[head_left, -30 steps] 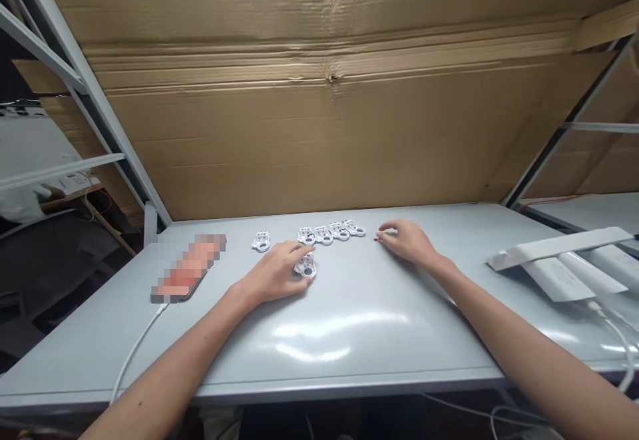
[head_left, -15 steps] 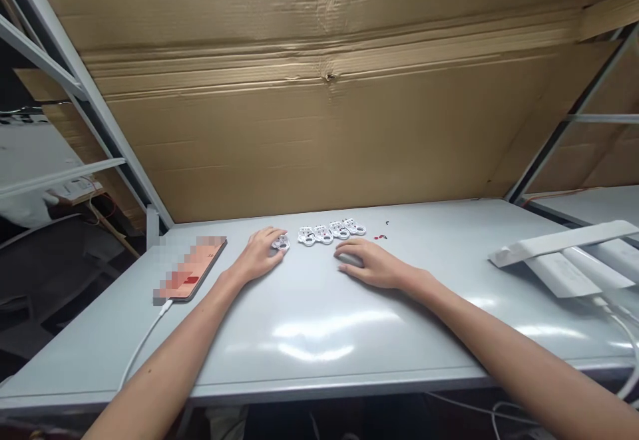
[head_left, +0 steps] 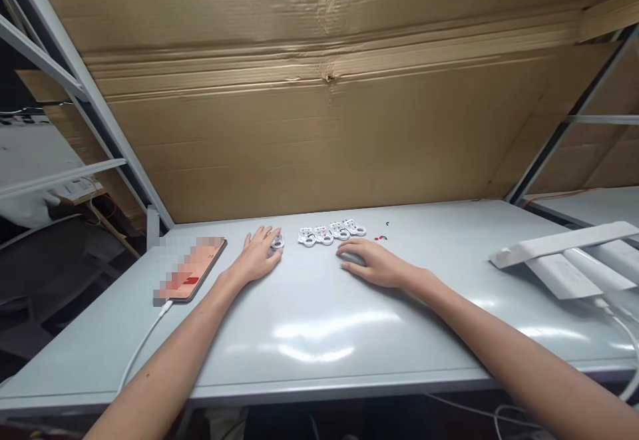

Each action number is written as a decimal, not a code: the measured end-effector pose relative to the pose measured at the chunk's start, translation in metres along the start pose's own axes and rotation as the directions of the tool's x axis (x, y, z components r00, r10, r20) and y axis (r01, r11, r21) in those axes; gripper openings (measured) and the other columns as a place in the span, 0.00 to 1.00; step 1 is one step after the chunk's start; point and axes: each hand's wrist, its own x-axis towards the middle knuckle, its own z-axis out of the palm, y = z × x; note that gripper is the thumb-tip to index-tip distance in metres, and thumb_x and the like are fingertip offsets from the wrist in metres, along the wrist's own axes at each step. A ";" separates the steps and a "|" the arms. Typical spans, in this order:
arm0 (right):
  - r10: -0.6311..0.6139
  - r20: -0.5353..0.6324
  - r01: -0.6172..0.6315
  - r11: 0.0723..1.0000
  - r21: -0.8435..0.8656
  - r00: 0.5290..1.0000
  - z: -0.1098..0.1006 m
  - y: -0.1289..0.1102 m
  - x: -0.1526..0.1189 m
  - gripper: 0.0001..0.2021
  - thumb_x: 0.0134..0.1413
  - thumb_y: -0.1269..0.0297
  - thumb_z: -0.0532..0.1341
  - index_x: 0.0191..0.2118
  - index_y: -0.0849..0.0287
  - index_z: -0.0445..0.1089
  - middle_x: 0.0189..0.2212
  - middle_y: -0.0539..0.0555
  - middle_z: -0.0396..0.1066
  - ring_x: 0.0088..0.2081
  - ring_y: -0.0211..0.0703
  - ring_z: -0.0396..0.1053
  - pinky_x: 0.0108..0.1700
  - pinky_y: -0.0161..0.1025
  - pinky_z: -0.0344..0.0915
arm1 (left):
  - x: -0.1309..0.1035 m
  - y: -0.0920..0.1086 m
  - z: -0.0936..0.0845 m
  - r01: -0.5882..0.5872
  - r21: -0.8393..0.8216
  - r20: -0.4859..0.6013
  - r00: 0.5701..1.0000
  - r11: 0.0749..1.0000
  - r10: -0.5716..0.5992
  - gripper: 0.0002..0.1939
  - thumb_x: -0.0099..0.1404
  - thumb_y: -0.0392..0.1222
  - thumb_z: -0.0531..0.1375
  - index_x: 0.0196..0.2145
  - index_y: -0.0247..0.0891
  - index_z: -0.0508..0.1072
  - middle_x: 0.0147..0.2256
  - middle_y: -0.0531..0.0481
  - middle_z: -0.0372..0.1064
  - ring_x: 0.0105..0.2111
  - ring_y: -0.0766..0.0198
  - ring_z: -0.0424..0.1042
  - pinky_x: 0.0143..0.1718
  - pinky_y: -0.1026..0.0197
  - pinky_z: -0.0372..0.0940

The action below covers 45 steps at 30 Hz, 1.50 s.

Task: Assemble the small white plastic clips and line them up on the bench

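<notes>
My left hand (head_left: 257, 257) lies over a small white animal-shaped piece with a ring-like hole (head_left: 277, 243). Its fingers are spread, and they hide part of the piece. To the right, several similar white pieces (head_left: 323, 235) with small dark and red marks lie in a row, close together. My right hand (head_left: 370, 261) rests palm down on the table just in front of the row's right end. Its fingers are stretched out with the thumb apart, and nothing shows in them. Beyond it lie tiny red and black bits (head_left: 382, 237).
A phone (head_left: 194, 270) with a white cable plugged in lies at the left of the grey table (head_left: 319, 307). White box-like items (head_left: 564, 253) with cables sit at the right. Cardboard (head_left: 319, 140) walls the back, between metal frame posts (head_left: 107, 117).
My left hand has shifted slightly left, its fingers spreading more, and the white piece under it has slid left too. My right hand has barely moved.
</notes>
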 end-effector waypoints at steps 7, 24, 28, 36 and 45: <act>0.002 -0.008 -0.002 1.000 -0.001 1.000 -0.001 -0.002 -0.001 0.14 0.65 0.59 0.55 0.49 0.56 0.72 0.50 0.60 0.73 0.51 0.55 0.69 0.52 0.52 0.66 | 0.001 0.000 0.002 0.056 -0.005 0.033 0.998 0.998 -0.056 0.30 0.72 0.53 0.44 0.66 0.38 0.55 0.67 0.39 0.49 0.69 0.46 0.41 0.66 0.40 0.44; 0.005 0.021 -0.004 1.000 -0.022 1.000 0.001 0.001 0.000 0.15 0.65 0.58 0.54 0.52 0.58 0.71 0.53 0.61 0.70 0.53 0.55 0.67 0.55 0.52 0.65 | -0.007 0.041 -0.001 -0.241 -0.028 0.098 0.965 0.970 0.242 0.31 0.74 0.57 0.42 0.69 0.41 0.51 0.70 0.46 0.40 0.70 0.53 0.38 0.68 0.43 0.33; -0.008 0.007 0.008 1.000 -0.013 1.000 0.003 0.003 0.000 0.15 0.65 0.59 0.55 0.51 0.58 0.71 0.52 0.62 0.71 0.52 0.55 0.68 0.54 0.54 0.65 | -0.010 0.051 -0.002 -0.334 -0.067 0.151 0.928 0.940 0.340 0.30 0.75 0.55 0.45 0.67 0.38 0.54 0.68 0.43 0.48 0.68 0.54 0.47 0.68 0.45 0.38; -0.027 -0.033 0.029 0.999 0.036 0.999 0.004 0.003 0.000 0.13 0.63 0.60 0.57 0.50 0.56 0.72 0.50 0.60 0.72 0.51 0.53 0.69 0.53 0.52 0.66 | -0.020 0.065 -0.013 -0.493 -0.061 0.023 0.869 0.868 0.495 0.18 0.73 0.45 0.52 0.57 0.41 0.68 0.52 0.45 0.72 0.52 0.54 0.71 0.62 0.46 0.54; -0.046 -0.091 0.049 0.998 0.031 0.995 0.008 -0.001 0.002 0.15 0.65 0.60 0.56 0.53 0.58 0.70 0.51 0.62 0.71 0.51 0.53 0.68 0.54 0.53 0.66 | -0.020 0.067 -0.005 -0.446 -0.061 -0.103 0.893 0.893 0.439 0.26 0.68 0.50 0.59 0.59 0.38 0.64 0.58 0.38 0.65 0.58 0.47 0.64 0.59 0.47 0.59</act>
